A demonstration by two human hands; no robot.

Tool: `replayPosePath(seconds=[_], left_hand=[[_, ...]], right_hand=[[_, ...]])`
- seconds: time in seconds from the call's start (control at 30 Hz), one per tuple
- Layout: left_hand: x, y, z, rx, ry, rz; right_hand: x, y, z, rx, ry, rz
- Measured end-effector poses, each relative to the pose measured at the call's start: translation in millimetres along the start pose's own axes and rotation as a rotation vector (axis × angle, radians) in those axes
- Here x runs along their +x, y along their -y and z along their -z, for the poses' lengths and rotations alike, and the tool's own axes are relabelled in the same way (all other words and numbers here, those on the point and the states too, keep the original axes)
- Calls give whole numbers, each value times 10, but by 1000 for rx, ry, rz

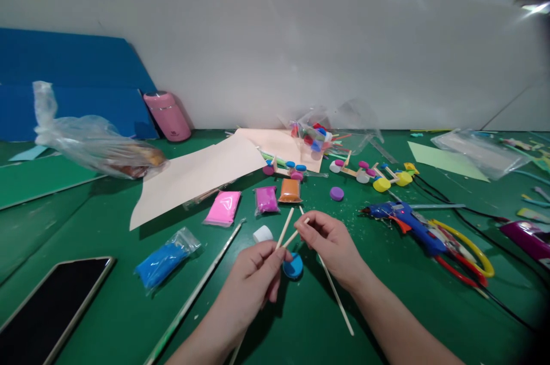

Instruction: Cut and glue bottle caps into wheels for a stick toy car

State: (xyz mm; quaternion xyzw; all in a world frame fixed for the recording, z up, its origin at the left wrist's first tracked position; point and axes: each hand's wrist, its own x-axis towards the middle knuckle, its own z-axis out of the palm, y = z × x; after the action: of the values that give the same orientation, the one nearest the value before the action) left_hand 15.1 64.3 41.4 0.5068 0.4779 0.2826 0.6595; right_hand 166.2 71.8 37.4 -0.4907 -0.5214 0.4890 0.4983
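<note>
My left hand [251,276] is closed, thumb against fingers, around a thin wooden stick [285,227] that points up and runs down below the hand. A second wooden piece [293,236] slants from my left thumb to the fingertips of my right hand [333,246], which pinch its far end. Another long wooden stick [338,299] passes under or through my right hand and slopes toward the lower right; whether it is gripped cannot be made out. Between the hands lies a blue bottle cap [294,267]. Just behind my left hand is a white cap [262,234].
Clay packets in blue [161,259], pink [223,208], purple [266,199] and orange [290,189] lie around. Small cap-wheeled stick models [352,170] stand behind. A blue glue gun [404,219], pliers [468,273] and cords are at right; a phone [55,307] at left.
</note>
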Motion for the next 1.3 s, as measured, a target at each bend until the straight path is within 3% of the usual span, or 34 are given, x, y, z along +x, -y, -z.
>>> replayPosePath(seconds=[0.13, 0.43, 0.7, 1.03, 1.3], left_hand=[[-3, -20, -2, -31, -86, -23], [21, -27, 31, -120, -150, -24], [16, -21, 28, -201, -129, -42], [8, 30, 27, -150, -86, -6], [0, 58, -3, -186, 22, 17]], right_hand=[[-10, 11, 9, -6, 3, -15], [-21, 21, 6, 28, 53, -60], [-31, -8, 7, 104, 47, -103], [-19, 9, -19, 135, 17, -99], [-31, 1, -74, 197, 115, -104]])
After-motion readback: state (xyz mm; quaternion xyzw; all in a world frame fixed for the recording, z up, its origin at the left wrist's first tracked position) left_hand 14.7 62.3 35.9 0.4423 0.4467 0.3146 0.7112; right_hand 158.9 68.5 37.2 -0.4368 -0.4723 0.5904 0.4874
